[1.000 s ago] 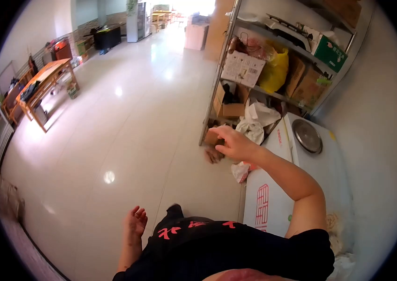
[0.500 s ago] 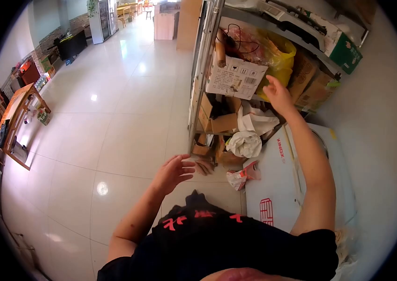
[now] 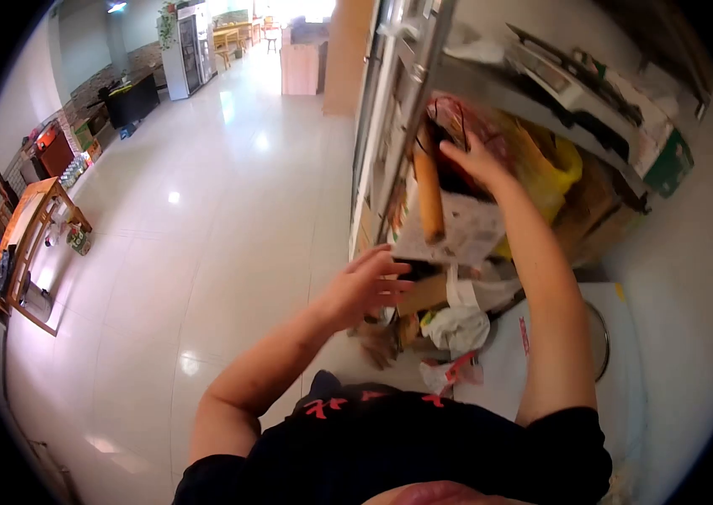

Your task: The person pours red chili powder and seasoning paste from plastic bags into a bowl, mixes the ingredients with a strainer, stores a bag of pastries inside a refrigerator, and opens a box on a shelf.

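Observation:
My right hand (image 3: 478, 164) is at the open top of a white printed box (image 3: 453, 227) on the metal shelf, fingers apart near dark cords and a pink plastic bag (image 3: 482, 122). Whether the fingertips touch anything inside is unclear. A brown wooden-looking rod (image 3: 429, 198) sticks out over the box's front. Beside the box, a yellow plastic bag (image 3: 551, 172) lies to the right. My left hand (image 3: 365, 288) is open below and left of the box, its fingers spread in front of the lower shelf, holding nothing.
The metal shelf post (image 3: 415, 93) rises left of the box. Below are a crumpled white bag (image 3: 457, 327) and a white freezer lid (image 3: 562, 337). A cardboard box (image 3: 604, 215) stands right of the yellow bag. A wooden table (image 3: 28, 227) is at far left.
My right hand has moved from beside the white box to its top. My left hand has risen rightward toward the shelf. The shelf now appears closer, and the rod hangs lower across the box.

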`<state>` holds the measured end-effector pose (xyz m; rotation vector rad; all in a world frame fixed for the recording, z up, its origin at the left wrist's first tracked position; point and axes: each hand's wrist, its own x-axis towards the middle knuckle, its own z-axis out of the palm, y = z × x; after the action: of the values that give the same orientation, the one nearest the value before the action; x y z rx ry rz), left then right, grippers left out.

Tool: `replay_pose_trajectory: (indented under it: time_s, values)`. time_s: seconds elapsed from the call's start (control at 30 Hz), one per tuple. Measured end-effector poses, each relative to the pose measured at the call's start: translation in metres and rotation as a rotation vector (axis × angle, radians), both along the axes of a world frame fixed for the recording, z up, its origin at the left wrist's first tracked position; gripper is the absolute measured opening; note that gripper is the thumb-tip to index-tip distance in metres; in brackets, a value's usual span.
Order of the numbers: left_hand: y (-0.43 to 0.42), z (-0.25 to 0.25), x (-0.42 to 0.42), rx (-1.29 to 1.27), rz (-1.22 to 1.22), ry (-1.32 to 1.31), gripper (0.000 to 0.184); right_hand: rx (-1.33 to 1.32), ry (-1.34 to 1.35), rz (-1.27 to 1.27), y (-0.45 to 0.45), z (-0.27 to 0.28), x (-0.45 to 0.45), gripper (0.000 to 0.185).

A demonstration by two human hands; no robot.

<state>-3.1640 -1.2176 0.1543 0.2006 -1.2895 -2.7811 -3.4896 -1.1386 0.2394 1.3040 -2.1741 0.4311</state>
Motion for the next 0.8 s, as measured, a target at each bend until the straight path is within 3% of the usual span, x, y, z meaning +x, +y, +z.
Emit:
replay_pose_trajectory:
  time_s: [0.03, 0.13, 0.2, 0.4, 0.53, 0.7, 0.8]
  values:
    - [-0.003, 0.006, -0.018, 0.037, -0.023, -0.014, 0.055, 0.064, 0.232, -0.097, -0.010, 0.020, 0.026, 0.073]
    - [-0.011, 0.020, -0.068, 0.171, -0.142, -0.003, 0.052, 0.140, 0.054, -0.109, -0.054, 0.001, -0.019, 0.074]
    - [-0.011, 0.038, -0.083, 0.206, -0.244, 0.021, 0.037, 0.153, -0.098, -0.158, -0.077, -0.026, -0.072, 0.068]
    - [-0.005, 0.030, -0.117, 0.409, -0.423, 0.113, 0.012, 0.184, -0.104, -0.240, -0.087, 0.006, -0.037, 0.056]
    - [0.005, 0.026, -0.121, 0.301, -0.319, 0.092, 0.007, 0.139, -0.079, -0.280, -0.071, 0.014, -0.010, 0.048]
    - [0.017, 0.039, -0.111, 0.156, -0.351, 0.073, 0.014, 0.103, -0.018, -0.315, -0.065, 0.025, 0.017, 0.038]
    - [0.034, 0.038, -0.115, 0.030, -0.506, 0.176, 0.035, 0.112, 0.028, -0.350, -0.052, 0.034, 0.028, 0.033]
